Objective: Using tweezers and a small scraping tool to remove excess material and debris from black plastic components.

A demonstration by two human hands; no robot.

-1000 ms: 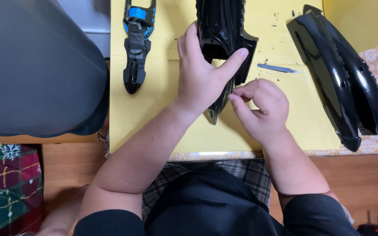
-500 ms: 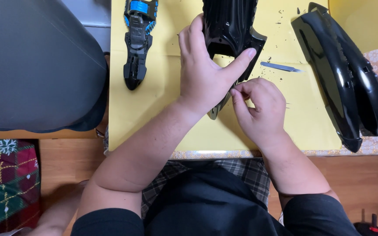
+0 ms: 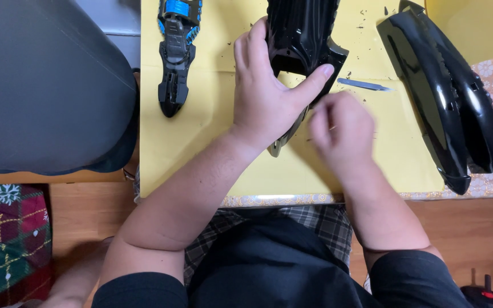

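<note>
A person seated at a work table gripped a glossy black moulded plastic shell piece (image 3: 300, 40) with the left hand (image 3: 269, 97), thumb hooked over its notched lower edge and fingers wrapped round its left side. The piece lay on a yellow paper sheet (image 3: 212, 148) near the middle of the table's top edge, its narrow pointed end (image 3: 283, 140) reaching down under the palm.

The right hand (image 3: 343, 134) was motion-blurred just beside that lower end, curled loosely; whether it pinched a small tool or part could not be told.

The shell looked light, thin-walled and stiff, with a slick finish likely to slip under dry fingers and to show scratches. Its ribbed body and thick notched rim seemed the soundest places to hold; the slim tip would probably flex or snap if levered.

Left of the hands lay a black and blue slender plastic toy part (image 3: 175, 57). To the right rested a long curved glossy black plastic panel (image 3: 440, 97), and between it and the shell a small grey flat blade-like strip (image 3: 363, 85). Dark specks dotted the sheet. A grey rounded seat back (image 3: 47, 85) filled the left of the view.
</note>
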